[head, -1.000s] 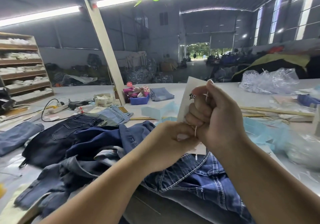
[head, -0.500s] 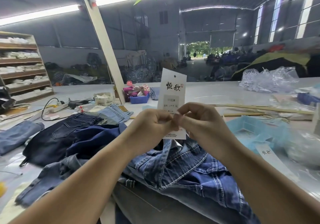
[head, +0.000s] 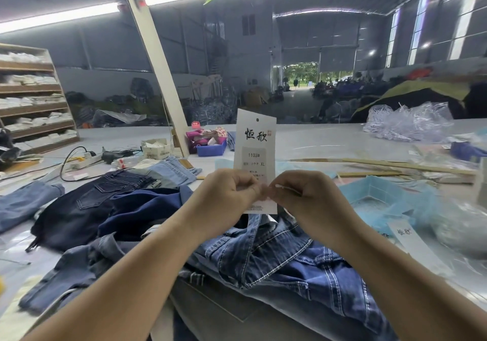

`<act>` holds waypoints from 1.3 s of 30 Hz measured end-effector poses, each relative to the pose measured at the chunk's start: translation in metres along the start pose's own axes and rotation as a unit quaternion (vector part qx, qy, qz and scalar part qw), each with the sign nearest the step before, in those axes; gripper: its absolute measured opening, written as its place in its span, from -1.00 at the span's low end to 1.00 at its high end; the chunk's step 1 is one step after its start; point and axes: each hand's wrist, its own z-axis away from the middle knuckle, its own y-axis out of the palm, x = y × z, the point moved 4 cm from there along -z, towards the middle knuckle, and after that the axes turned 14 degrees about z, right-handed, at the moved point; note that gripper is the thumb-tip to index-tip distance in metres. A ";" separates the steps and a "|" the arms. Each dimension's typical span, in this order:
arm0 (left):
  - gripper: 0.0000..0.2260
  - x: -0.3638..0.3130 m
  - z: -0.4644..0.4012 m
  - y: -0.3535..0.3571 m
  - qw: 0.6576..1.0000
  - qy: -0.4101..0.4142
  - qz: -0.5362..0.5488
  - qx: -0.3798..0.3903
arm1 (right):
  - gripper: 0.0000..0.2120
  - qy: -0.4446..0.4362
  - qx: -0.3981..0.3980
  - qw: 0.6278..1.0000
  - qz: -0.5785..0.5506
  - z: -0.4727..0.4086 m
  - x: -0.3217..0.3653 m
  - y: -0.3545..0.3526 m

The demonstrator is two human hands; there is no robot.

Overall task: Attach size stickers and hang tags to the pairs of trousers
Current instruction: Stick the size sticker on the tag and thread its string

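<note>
A white hang tag with black characters and "XL" stands upright above a pair of blue jeans lying in front of me. My left hand and my right hand meet at the tag's lower part, fingers curled, pinching it and a thin white plastic tie that shows against my right fingers. The tag's bottom edge hangs just above the jeans' waistband. What the fingertips do behind the tag is hidden.
Dark jeans and lighter ones pile up at left. A light blue tray and another white tag lie at right. A blue bin, a power strip, wooden sticks and plastic bags lie farther back.
A second ago my right hand was raised in a fist over the tag. Both hands have since come level and the tag has turned to face me upright.
</note>
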 end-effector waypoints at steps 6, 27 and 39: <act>-0.72 0.014 0.015 0.018 0.996 0.019 -0.064 0.053 | -0.77 -0.010 -0.059 0.993 -0.100 -0.001 0.003 -0.010; -0.83 0.011 0.036 0.038 0.963 0.036 -0.172 0.203 | -0.85 0.227 0.208 0.826 -0.472 0.008 -0.046 0.011; -0.67 -0.002 0.013 0.020 0.987 0.044 0.067 -0.140 | -0.84 0.187 0.206 0.903 -0.327 0.007 -0.039 0.008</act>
